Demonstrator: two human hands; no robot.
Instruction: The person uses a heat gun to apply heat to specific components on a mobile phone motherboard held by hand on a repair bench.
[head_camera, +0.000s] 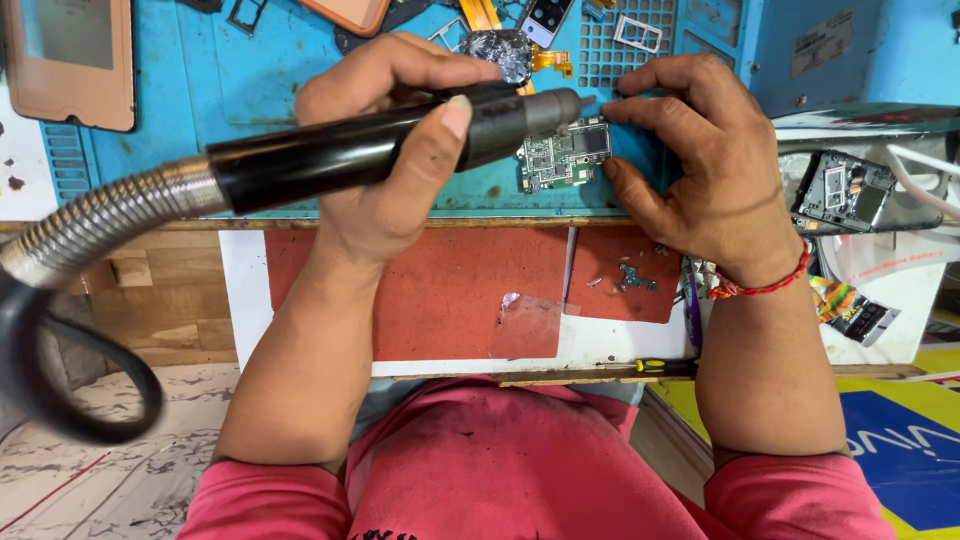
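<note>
A blue work mat (250, 110) covered the far bench, a red mat (450, 290) nearer. The tool's tip was hidden behind the circuit board (565, 155). The left hand (390, 150) wrapped tight around the black tool (380, 150); the right hand (700, 170) pinched the board's right edge.

A blue work mat (250, 110) covers a cluttered wooden bench (160, 290).

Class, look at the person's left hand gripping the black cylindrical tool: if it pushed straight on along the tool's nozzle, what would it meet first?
Probably the small green circuit board just beyond the nozzle of the black cylindrical tool in the left hand. The right hand steadies that board; depth is unclear.
</note>
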